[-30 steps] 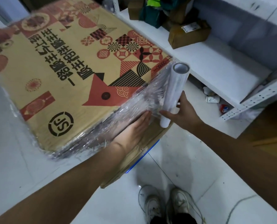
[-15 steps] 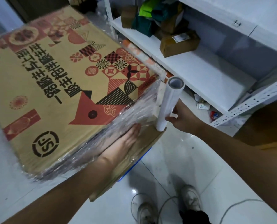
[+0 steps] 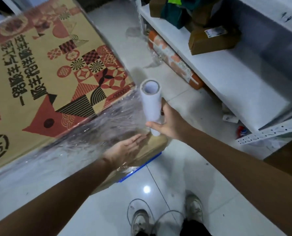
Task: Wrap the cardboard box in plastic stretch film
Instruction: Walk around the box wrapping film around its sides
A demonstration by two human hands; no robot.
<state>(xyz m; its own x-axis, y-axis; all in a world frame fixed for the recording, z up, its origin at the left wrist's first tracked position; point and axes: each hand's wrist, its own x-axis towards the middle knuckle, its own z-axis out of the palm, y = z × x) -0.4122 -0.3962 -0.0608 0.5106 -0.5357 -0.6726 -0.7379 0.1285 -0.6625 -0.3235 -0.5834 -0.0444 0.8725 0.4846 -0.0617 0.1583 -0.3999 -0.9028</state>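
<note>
- The box [image 3: 44,86] lies flat and large, up and to the left of both hands; its printed top faces the camera and its near side runs diagonally from lower left up to the corner next to the roll.
- Film [image 3: 84,138] covers that near side as a crinkled, shiny band, running along the same diagonal.
- The left hand [image 3: 124,148] lies flat on this band near the box's right corner, fingers straight and together, pointing toward the roll; it presses the film and clasps nothing.
- A stretched sheet of film spans the short gap from the box corner, just above the left fingertips, across to the roll.
- The roll [image 3: 150,103] stands nearly upright, its long axis tipped a little away from the camera, open core end on top; it sits just right of the box corner and just above and to the right of the left hand.
- The right hand's [image 3: 169,124] grip is clamped on the lower part of the roll, fingers in front and thumb behind.
- Judgement: the next pass turns on the roll being just off the corner with the film taut. The right hand is the one placed to carry it round the corner along the far side, while the left hand pins the laid film.
- The shelf [image 3: 218,79] stands right of the roll, close enough, I judge, to crowd that swing.
</note>
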